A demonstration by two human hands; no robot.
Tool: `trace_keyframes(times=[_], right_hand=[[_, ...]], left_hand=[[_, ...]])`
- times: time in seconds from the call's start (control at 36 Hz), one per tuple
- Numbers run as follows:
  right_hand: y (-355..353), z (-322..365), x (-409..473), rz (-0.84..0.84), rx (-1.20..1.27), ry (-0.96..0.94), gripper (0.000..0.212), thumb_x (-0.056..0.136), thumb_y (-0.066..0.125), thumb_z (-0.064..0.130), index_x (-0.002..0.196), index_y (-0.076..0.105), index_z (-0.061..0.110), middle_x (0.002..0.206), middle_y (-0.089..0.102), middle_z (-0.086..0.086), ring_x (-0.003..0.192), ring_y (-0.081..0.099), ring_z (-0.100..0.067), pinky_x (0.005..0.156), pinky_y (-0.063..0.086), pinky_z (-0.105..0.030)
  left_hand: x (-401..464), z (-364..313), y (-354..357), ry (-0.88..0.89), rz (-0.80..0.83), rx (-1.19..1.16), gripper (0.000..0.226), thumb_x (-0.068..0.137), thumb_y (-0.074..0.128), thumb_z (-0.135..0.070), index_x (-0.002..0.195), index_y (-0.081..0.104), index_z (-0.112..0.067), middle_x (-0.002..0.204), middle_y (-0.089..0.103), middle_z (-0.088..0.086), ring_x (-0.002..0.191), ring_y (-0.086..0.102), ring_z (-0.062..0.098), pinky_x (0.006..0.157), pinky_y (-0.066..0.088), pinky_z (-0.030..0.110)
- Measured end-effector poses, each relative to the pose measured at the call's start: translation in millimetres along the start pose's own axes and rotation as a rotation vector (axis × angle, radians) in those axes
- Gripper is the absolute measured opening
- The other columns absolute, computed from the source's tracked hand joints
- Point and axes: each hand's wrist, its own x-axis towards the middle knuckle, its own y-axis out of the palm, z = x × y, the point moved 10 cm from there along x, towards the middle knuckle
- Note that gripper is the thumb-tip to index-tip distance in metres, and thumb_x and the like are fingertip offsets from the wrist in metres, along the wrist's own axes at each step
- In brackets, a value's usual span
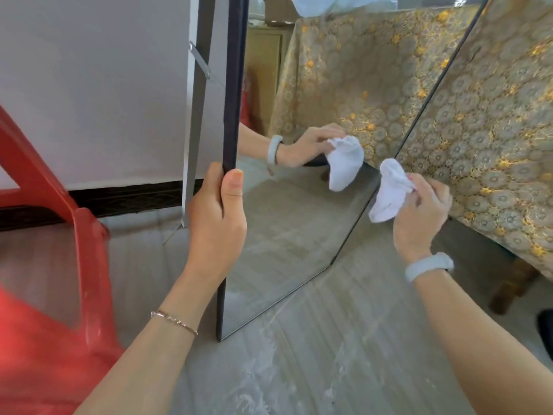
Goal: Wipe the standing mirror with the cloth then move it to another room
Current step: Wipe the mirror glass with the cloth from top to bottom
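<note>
A red plastic chair (45,235) stands at the far left, before a white wall (89,85). Beside it, the standing mirror (284,220) rests upright on the grey floor (299,369), its dark frame (232,85) facing the camera. The left hand (215,223), a thin bracelet (173,320) on its wrist, has its fingers wrapped around that frame edge. Further right, the right hand (419,217), with a pale wristband (428,266), pinches a bunched white cloth (389,190) by the mirror's right edge. A gold patterned tablecloth (493,130) hangs behind. No writing is readable anywhere.
</note>
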Motion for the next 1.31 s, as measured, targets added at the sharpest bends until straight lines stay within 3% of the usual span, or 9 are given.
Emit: trace_keyframes(times=[0.25, 0.36, 0.44, 0.56, 0.69, 0.86, 1.03, 1.17, 1.31], right_hand=[[70.0, -21.4, -40.2, 0.183, 0.118, 0.138, 0.035, 0.083, 0.038, -0.002, 0.107, 0.063, 0.001, 0.094, 0.050, -0.009, 0.089, 0.047, -0.019, 0.074, 0.031, -0.019], [111.2, -62.2, -141.6, 0.742, 0.064, 0.164, 0.038, 0.076, 0.043, 0.011, 0.102, 0.065, -0.006, 0.102, 0.063, -0.023, 0.098, 0.057, -0.025, 0.084, 0.040, -0.029], [113.5, -90.8, -184.7, 1.051, -0.069, 0.177, 0.040, 0.079, 0.047, 0.024, 0.101, 0.065, -0.005, 0.105, 0.066, -0.025, 0.096, 0.061, -0.024, 0.069, 0.034, -0.004], [83.1, -97.9, -129.2, 0.785, 0.030, 0.364, 0.026, 0.085, 0.046, -0.014, 0.109, 0.055, -0.018, 0.091, 0.070, -0.024, 0.095, 0.065, -0.025, 0.064, 0.040, -0.006], [29.7, -66.6, -8.2, 0.252, -0.025, 0.210, 0.036, 0.089, 0.035, -0.005, 0.116, 0.058, 0.001, 0.112, 0.057, -0.024, 0.101, 0.053, -0.032, 0.086, 0.037, -0.029], [1.0, 5.9, 67.7, -0.093, 0.173, 0.049, 0.034, 0.088, 0.037, -0.003, 0.111, 0.061, 0.003, 0.104, 0.047, -0.012, 0.095, 0.044, -0.011, 0.077, 0.032, 0.000], [51.0, 1.2, 36.9, 0.040, 0.138, 0.019, 0.031, 0.087, 0.035, -0.003, 0.106, 0.059, 0.002, 0.104, 0.058, -0.022, 0.097, 0.052, -0.028, 0.076, 0.027, 0.004], [89.8, -85.9, -39.2, 0.416, -0.014, 0.373, 0.029, 0.090, 0.042, 0.002, 0.114, 0.058, 0.003, 0.097, 0.049, -0.004, 0.093, 0.043, -0.015, 0.083, 0.036, -0.027], [95.6, -130.9, -88.1, 0.726, -0.238, 0.482, 0.033, 0.085, 0.039, -0.008, 0.110, 0.061, -0.005, 0.107, 0.063, -0.022, 0.096, 0.056, -0.027, 0.079, 0.039, -0.031]], left_hand=[[0.0, -0.9, 1.8, 0.029, -0.005, 0.004, 0.029, 0.093, 0.030, -0.029, 0.065, 0.025, -0.030, 0.049, 0.038, -0.019, 0.046, 0.031, 0.001, 0.047, 0.027, 0.014], [-1.2, -0.7, 0.1, 0.044, -0.037, 0.007, 0.032, 0.094, 0.031, -0.026, 0.064, 0.025, -0.032, 0.049, 0.040, -0.022, 0.047, 0.034, 0.000, 0.048, 0.027, 0.012], [-1.6, 1.3, -1.2, 0.036, -0.065, 0.003, 0.032, 0.094, 0.032, -0.027, 0.063, 0.024, -0.031, 0.048, 0.039, -0.020, 0.047, 0.032, 0.000, 0.048, 0.027, 0.012], [-2.5, -0.1, -2.9, 0.053, -0.094, 0.035, 0.031, 0.094, 0.031, -0.031, 0.064, 0.024, -0.033, 0.050, 0.037, -0.016, 0.048, 0.030, 0.001, 0.047, 0.026, 0.015], [-4.4, -4.1, -2.2, 0.057, -0.136, 0.059, 0.029, 0.092, 0.028, -0.033, 0.064, 0.022, -0.032, 0.053, 0.026, -0.009, 0.049, 0.031, 0.000, 0.048, 0.026, 0.016], [-4.2, -0.6, 0.7, 0.044, -0.141, 0.027, 0.030, 0.094, 0.028, -0.025, 0.065, 0.023, -0.030, 0.053, 0.038, -0.021, 0.049, 0.033, -0.001, 0.050, 0.029, 0.012], [-4.5, -2.1, -0.2, 0.061, -0.143, 0.025, 0.030, 0.095, 0.028, -0.024, 0.065, 0.024, -0.029, 0.053, 0.037, -0.019, 0.048, 0.033, -0.001, 0.049, 0.029, 0.011], [-5.2, -1.2, -2.2, 0.066, -0.145, 0.025, 0.030, 0.095, 0.029, -0.023, 0.066, 0.025, -0.029, 0.052, 0.036, -0.018, 0.048, 0.033, 0.000, 0.049, 0.029, 0.011], [-4.4, -1.7, -2.1, 0.072, -0.132, 0.027, 0.028, 0.094, 0.028, -0.029, 0.066, 0.025, -0.028, 0.052, 0.036, -0.018, 0.047, 0.033, 0.001, 0.048, 0.028, 0.011]])
